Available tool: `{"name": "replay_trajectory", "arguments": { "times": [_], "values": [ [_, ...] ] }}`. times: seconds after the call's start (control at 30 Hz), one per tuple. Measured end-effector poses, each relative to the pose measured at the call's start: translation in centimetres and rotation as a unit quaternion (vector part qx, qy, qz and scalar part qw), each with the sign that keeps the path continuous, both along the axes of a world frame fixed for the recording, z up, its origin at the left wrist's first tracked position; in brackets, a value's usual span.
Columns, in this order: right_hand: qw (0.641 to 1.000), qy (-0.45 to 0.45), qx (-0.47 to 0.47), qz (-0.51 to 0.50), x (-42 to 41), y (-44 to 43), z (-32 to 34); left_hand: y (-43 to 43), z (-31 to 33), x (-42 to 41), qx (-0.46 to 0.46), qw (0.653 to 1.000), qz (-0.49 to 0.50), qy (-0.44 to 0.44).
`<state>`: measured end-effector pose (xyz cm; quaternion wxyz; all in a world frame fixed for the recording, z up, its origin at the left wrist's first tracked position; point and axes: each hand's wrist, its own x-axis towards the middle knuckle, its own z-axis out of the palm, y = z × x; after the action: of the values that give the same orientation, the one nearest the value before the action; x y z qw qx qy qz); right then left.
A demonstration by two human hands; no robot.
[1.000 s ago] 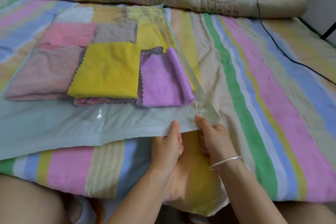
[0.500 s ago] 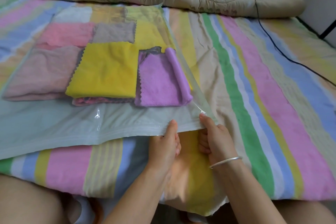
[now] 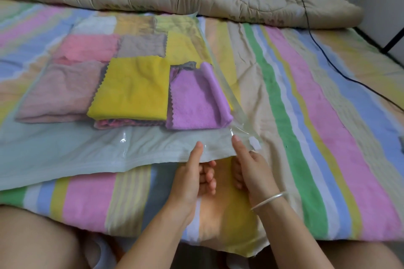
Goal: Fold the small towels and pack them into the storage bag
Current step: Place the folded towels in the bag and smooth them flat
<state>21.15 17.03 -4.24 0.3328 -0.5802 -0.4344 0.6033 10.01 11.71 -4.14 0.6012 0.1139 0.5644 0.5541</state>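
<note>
Striped bedsheet (image 3: 328, 116): left hand (image 3: 192, 179) and right hand (image 3: 251, 172) pinch the near edge of the glossy storage bag (image 3: 65, 153), fingers (image 3: 208, 179) half hidden beneath; fuzzy zigzag-edged towels (image 3: 196, 102).

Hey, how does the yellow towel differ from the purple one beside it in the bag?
The yellow towel looks wider and lies flat; the purple towel is narrower, with a rolled fold along its right side. The yellow towel rests on a pink towel; the purple towel sits at the right edge of the storage bag. Both are folded with zigzag edges.
</note>
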Motion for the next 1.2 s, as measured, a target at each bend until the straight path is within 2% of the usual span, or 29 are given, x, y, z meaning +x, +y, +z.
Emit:
{"name": "replay_trajectory", "arguments": {
  "times": [0.07, 0.17, 0.4, 0.57, 0.7, 0.87, 1.1, 1.2],
  "values": [
    [0.999, -0.043, 0.006, 0.003, -0.9, -0.2, -0.2, -0.3, -0.1, -0.5, 0.004, 0.999, 0.030, -0.011],
    [0.995, -0.073, 0.037, -0.050, -2.0, 0.0, -0.5, -0.1, -0.5, -0.3, 0.011, 0.997, 0.077, 0.024],
    [0.987, -0.126, 0.077, -0.062, -2.6, -0.3, -0.4, -0.1, -0.3, -0.5, -0.005, 0.997, 0.058, 0.040],
    [0.997, -0.054, 0.051, 0.038, -3.7, -2.2, 0.6, -2.8, 1.3, -3.4, 0.007, 0.998, 0.044, 0.054],
    [0.998, 0.057, -0.019, 0.016, -5.4, -3.3, 0.7, -5.4, 1.5, -7.7, 0.027, 0.985, 0.168, 0.025],
    [0.997, 0.058, -0.019, -0.038, -5.9, -3.6, 0.3, -6.1, 0.8, -9.0, 0.008, 0.987, 0.163, 0.015],
    [0.993, 0.074, -0.039, -0.083, -6.4, -3.7, 0.5, -5.4, 0.8, -8.4, -0.011, 0.978, 0.208, 0.006],
    [0.998, 0.034, -0.052, -0.019, -5.6, -3.8, 1.1, -6.0, 1.1, -8.5, -0.031, 0.988, 0.153, 0.021]
  ]
}}
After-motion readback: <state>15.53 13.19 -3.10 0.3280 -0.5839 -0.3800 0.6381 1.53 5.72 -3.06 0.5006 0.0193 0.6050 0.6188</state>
